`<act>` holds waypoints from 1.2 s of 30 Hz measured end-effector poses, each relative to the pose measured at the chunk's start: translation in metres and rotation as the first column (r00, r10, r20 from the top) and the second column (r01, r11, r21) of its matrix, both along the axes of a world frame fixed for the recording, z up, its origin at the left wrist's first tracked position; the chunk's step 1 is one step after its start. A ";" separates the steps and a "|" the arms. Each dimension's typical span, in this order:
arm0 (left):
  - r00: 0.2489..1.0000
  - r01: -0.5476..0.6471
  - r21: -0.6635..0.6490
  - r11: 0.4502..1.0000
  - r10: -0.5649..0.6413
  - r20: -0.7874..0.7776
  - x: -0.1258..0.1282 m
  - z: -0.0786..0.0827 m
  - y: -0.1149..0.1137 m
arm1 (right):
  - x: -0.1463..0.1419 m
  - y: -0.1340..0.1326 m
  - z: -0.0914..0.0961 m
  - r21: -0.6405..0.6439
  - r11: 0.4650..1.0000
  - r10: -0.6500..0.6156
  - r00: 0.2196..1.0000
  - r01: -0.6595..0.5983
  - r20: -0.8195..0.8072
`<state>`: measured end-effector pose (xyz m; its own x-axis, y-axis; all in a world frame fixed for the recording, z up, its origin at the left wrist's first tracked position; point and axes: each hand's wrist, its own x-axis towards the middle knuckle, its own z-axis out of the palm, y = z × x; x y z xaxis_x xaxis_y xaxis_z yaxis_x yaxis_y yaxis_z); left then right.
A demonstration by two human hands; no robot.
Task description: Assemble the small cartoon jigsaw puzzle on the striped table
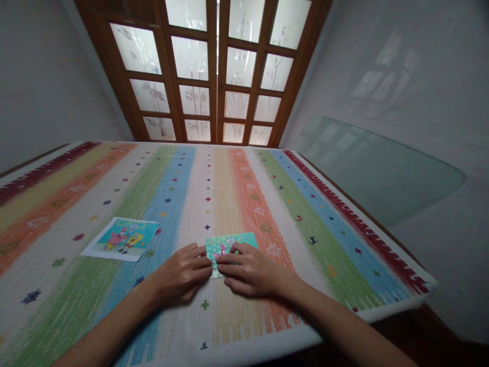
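Observation:
A small jigsaw puzzle (248, 238) with a turquoise cartoon picture lies flat on the striped cloth in front of me. My left hand (187, 272) is closed at the puzzle's left edge, its fingers curled together and the fingertips touching it. Across the puzzle's lower right part lies my right hand (250, 270), with its fingers drawn together and pressed on the pieces near the left edge. My right hand covers much of the picture, and whether a single loose piece is between the fingers is hidden. Left of the puzzle rests a printed picture sheet (124, 239) showing pink and yellow cartoon figures.
A striped, patterned cloth (153, 214) covers the wide table, whose near edge runs just below my forearms. Wooden doors with frosted panes (194, 99) stand beyond the far edge. A pale glass-like panel (378, 163) is by the right wall.

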<state>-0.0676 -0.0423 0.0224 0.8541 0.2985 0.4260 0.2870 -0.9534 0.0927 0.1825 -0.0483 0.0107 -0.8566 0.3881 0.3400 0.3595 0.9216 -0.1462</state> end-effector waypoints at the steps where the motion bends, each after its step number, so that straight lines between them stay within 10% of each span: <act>1: 1.000 -0.003 0.007 1.000 0.003 -0.017 0.000 0.000 0.000 | 0.000 0.000 0.000 0.002 1.000 0.002 1.000 -0.002 -0.003; 36: 0.997 -0.056 -0.041 0.998 0.053 -0.064 0.001 0.000 -0.002 | 0.000 0.001 0.001 0.018 1.000 0.006 0.999 -0.007 0.040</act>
